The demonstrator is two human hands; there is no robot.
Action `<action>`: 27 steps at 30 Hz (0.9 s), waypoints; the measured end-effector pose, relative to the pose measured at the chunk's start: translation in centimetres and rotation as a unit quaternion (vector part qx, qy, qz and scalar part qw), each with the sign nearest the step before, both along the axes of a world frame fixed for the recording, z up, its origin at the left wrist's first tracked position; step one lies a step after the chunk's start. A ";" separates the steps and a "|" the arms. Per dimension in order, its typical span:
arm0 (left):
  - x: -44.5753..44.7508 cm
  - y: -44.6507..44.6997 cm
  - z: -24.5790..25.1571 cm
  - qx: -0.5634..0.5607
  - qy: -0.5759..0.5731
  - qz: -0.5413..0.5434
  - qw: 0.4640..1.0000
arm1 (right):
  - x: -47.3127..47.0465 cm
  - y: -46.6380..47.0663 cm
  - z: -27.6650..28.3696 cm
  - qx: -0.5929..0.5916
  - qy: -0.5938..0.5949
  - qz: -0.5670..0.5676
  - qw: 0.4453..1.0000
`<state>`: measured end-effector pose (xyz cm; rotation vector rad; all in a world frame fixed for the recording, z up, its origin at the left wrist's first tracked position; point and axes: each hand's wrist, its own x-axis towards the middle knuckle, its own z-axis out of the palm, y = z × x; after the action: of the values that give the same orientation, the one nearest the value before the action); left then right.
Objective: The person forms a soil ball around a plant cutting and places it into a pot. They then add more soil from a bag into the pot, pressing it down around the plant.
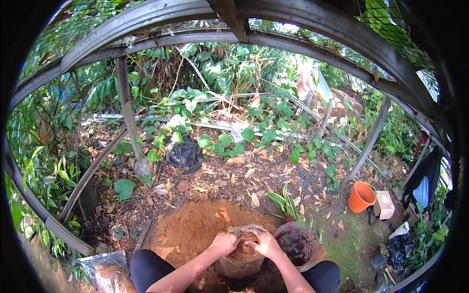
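Between my knees stands a worn greyish pot (238,266) with brown, hair-like fibre (244,252) in its mouth. At the left side of that mouth, my left hand (224,243) has its fingers curled on the fibre near the rim. My right hand (266,244) grips the fibre from the other side, thumb inward; some fingertips are hidden. Just right of it sits a second pot (297,243), dark and wet-looking inside. A mound of reddish-brown soil (198,223) spreads behind and left of the pots.
A snake plant (285,203) stands beyond the second pot. A clear plastic bag (110,273) of brown fibre lies by my left knee. Farther right are an orange bucket (361,197) and a cardboard box (384,205). A wooden post (126,106) and mesh-covered beams frame the space.
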<state>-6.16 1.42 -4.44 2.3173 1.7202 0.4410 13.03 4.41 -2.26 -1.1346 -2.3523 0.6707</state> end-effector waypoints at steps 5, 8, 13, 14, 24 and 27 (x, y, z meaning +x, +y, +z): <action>0.6 -0.3 -0.2 0.120 -0.048 -0.004 0.992 | 0.2 0.4 -0.5 -0.041 -0.051 -0.017 0.998; 0.5 0.0 -0.3 0.177 -0.076 -0.002 0.981 | 0.3 0.2 -0.7 0.029 -0.026 -0.023 0.999; -0.1 -0.2 -0.1 -0.013 0.002 -0.027 1.000 | -0.1 0.3 -1.4 0.075 -0.034 0.024 0.996; 0.0 -0.3 -0.1 -0.006 -0.009 -0.021 1.000 | -0.1 0.3 -1.5 0.045 -0.084 0.014 0.995; -0.4 0.1 -0.5 -0.019 0.014 -0.030 0.999 | 0.3 0.4 -1.3 0.067 -0.003 0.025 0.997; -0.2 -0.4 -0.3 0.019 -0.006 -0.038 0.999 | 0.2 0.4 -0.6 0.013 -0.047 0.021 0.999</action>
<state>-6.34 1.06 -4.75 2.3928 1.6243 0.4780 13.20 4.80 -2.90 -1.1299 -2.4634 0.6110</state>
